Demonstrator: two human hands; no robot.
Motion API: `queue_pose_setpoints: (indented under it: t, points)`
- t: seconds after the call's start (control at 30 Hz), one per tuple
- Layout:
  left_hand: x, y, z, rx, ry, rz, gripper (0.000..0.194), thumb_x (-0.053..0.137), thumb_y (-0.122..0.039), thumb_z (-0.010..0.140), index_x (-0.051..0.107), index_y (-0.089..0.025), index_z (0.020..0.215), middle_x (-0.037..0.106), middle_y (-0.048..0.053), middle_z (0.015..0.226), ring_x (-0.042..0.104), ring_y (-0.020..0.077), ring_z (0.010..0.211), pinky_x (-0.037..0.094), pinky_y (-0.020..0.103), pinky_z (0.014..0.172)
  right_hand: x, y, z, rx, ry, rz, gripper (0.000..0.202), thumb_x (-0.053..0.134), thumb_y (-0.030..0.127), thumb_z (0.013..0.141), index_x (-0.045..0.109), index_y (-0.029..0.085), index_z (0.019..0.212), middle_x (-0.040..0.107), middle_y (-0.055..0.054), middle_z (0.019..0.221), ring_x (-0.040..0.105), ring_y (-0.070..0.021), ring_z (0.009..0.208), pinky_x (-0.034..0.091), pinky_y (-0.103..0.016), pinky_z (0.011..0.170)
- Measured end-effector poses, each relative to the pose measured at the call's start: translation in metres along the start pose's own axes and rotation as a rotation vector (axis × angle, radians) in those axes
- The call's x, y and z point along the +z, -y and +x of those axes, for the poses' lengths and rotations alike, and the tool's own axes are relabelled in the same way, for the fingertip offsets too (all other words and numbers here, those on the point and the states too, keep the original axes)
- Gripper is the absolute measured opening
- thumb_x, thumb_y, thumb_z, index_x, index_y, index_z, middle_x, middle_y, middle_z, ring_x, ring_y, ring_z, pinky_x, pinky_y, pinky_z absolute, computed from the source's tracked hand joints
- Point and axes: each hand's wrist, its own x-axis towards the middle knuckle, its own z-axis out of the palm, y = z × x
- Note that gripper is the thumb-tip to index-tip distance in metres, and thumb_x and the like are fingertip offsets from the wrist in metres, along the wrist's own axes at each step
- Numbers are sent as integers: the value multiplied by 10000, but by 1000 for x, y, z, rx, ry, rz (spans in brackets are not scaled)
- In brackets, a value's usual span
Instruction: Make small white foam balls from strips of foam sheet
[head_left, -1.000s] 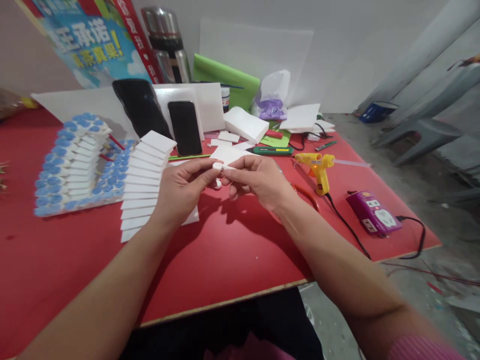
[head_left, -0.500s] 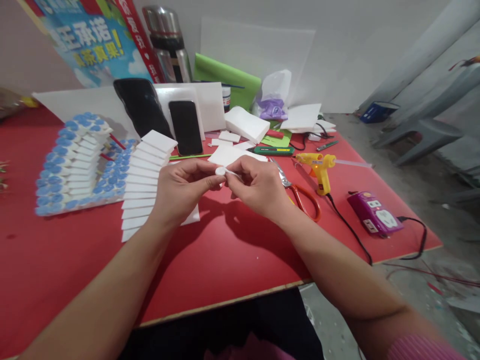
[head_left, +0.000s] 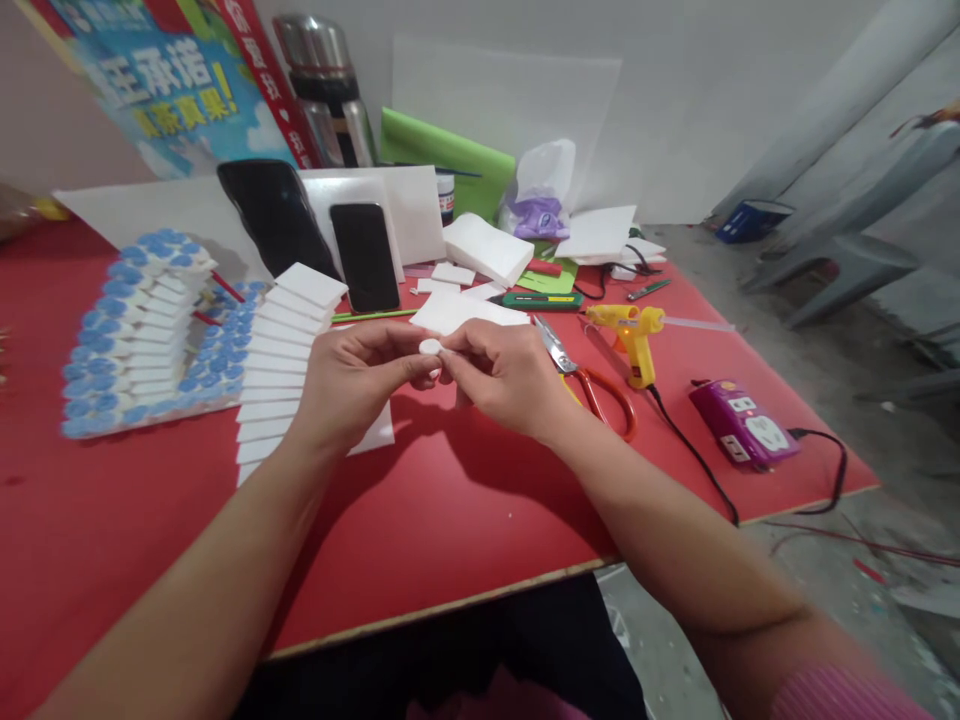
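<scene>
Your grip is narrow: left hand (head_left: 352, 385) and right hand (head_left: 506, 375) pinch one small white disc (head_left: 430, 346) between fingertips, above the red surface (head_left: 450, 500). You're likely fitting it; next needs steady fingertip alignment.

Orange-handled scissors (head_left: 592, 385) are lying on the red bench (head_left: 450, 500) just right of the grips, a yellow glue gun (head_left: 634, 335) and purple socket (head_left: 742, 422) sitting farther right, two phones (head_left: 365, 255) leaning behind
</scene>
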Motion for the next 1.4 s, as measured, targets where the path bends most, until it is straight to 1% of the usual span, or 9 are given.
queue_pose_setpoints:
  t: [0.3, 0.57, 0.67, 0.8, 0.9, 1.0, 1.07, 1.23, 1.4]
  points:
    - [5, 3, 0, -25, 1, 6, 187, 886, -309, 769, 830, -196, 907, 776, 36, 791, 699, 160, 664, 588, 290, 670, 5, -4, 1, 33, -67, -84, 176, 611, 251, 984, 639, 181, 825, 741, -47, 780, 648, -145, 635, 437, -270, 614]
    - [7, 13, 1, -91, 8, -159, 184, 908, -280, 729, 799, -185, 843, 757, 28, 768, 668, 139, 639, 567, 274, 647, 10, -4, -1, -62, -82, -283, 166, 587, 213, 972, 597, 188, 809, 726, -44, 725, 608, -151, 621, 417, -294, 645]
    - [4, 15, 4, -89, 21, -181, 193, 923, -276, 709, 813, -187, 841, 765, 36, 770, 666, 140, 635, 561, 276, 644, 5, -1, 2, 47, -32, -2, 179, 652, 271, 958, 610, 190, 804, 742, -46, 762, 665, -157, 640, 482, -274, 614]
    - [1, 11, 6, -61, 25, -151, 208, 925, -286, 708, 831, -190, 867, 794, 53, 789, 705, 163, 672, 572, 287, 667, -5, -1, 10, 388, 103, 595, 404, 647, 553, 977, 656, 171, 844, 767, -78, 794, 732, -185, 590, 578, -282, 523]
    - [1, 8, 5, -57, 13, -105, 229, 928, -281, 703, 836, -188, 892, 804, 53, 793, 734, 184, 704, 599, 300, 700, -8, -5, 15, 589, 140, 834, 374, 609, 483, 1025, 680, 149, 873, 781, -92, 772, 741, -185, 562, 599, -271, 486]
    - [1, 7, 5, -20, -4, -66, 220, 919, -259, 709, 840, -187, 901, 806, 43, 806, 729, 174, 684, 606, 296, 704, -8, -8, 16, 646, 165, 919, 203, 624, 274, 1025, 700, 137, 896, 807, -95, 811, 740, -158, 561, 592, -228, 471]
    - [1, 7, 5, 11, -10, -40, 192, 904, -244, 724, 842, -187, 897, 805, 42, 817, 731, 173, 689, 603, 291, 700, -8, -9, 16, 648, 162, 934, 179, 623, 219, 1014, 718, 129, 893, 811, -96, 815, 731, -145, 548, 588, -212, 463]
    - [3, 4, 6, 35, -20, -39, 175, 902, -235, 720, 839, -180, 873, 782, 32, 746, 713, 164, 653, 591, 288, 671, -6, -13, 13, 576, 128, 904, 156, 748, 254, 926, 786, 114, 869, 812, -96, 840, 674, -98, 517, 575, -182, 460]
    - [5, 3, 5, 20, -36, -51, 229, 932, -273, 697, 836, -172, 879, 782, 36, 753, 705, 160, 646, 588, 289, 663, -3, -11, 12, 506, 76, 778, 189, 853, 307, 810, 811, 135, 877, 802, -77, 811, 650, -96, 506, 575, -204, 470]
